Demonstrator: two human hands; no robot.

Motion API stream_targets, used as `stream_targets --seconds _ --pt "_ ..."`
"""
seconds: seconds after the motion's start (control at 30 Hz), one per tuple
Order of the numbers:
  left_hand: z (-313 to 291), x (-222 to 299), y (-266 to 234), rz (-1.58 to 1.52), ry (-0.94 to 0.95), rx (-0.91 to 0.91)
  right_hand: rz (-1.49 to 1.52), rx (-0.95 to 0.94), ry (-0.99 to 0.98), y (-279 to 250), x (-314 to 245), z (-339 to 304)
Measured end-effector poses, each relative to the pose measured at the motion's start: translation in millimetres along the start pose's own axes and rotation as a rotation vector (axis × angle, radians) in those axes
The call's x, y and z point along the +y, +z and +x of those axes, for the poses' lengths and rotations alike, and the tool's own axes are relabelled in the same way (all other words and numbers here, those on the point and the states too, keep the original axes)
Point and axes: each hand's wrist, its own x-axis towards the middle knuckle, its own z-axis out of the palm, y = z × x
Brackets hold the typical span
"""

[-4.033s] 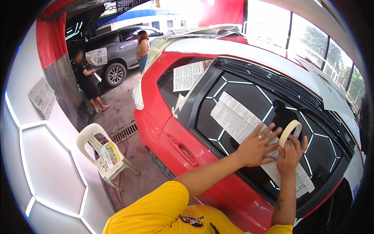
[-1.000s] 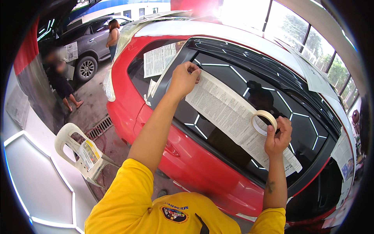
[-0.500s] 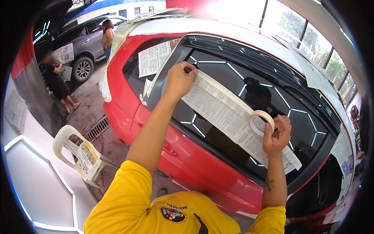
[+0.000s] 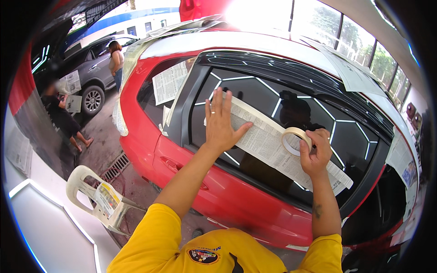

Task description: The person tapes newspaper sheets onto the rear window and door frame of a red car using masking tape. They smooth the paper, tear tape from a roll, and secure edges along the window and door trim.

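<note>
"Left hand and right hand are both up at that red car. What could spoil things?"

"Its side window, I'd judge: smooth glass gives paper little grip, so uneven pressing might make it slide."

"Where's the paper now?"

"One long newspaper sheet lies slantwise across the glass, its upper-left end under the left hand. Thin as it looks, a careless push could crease or tear it. What seems a pale tape strip runs along the top edge; a weak bond would likely let the sheet peel, though I can't tell how firmly it's stuck."

"And the hands?"

"Left: fingers spread, thumb out, palm down, grasping nothing. Right: thumb and fingers curled round the roll of tape, by the sheet's upper edge. Tugging that roll could drag the strip crooked."
</note>
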Motion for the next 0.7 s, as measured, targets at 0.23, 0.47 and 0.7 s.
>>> stream_targets --seconds 0.23,0.47,0.7 --pt "4.9 0.7 7.9 0.134 -0.154 -0.198 0.085 -0.095 0.048 -14.5 -10.4 3.8" --pt "-0.3 -3.8 9.6 0.099 -0.142 -0.166 -0.382 -0.525 -0.139 -66.4 -52.6 -4.6" --pt "1.0 -3.5 13.7 0.095 -0.138 -0.159 -0.739 -0.774 0.072 -73.5 -67.3 21.3"
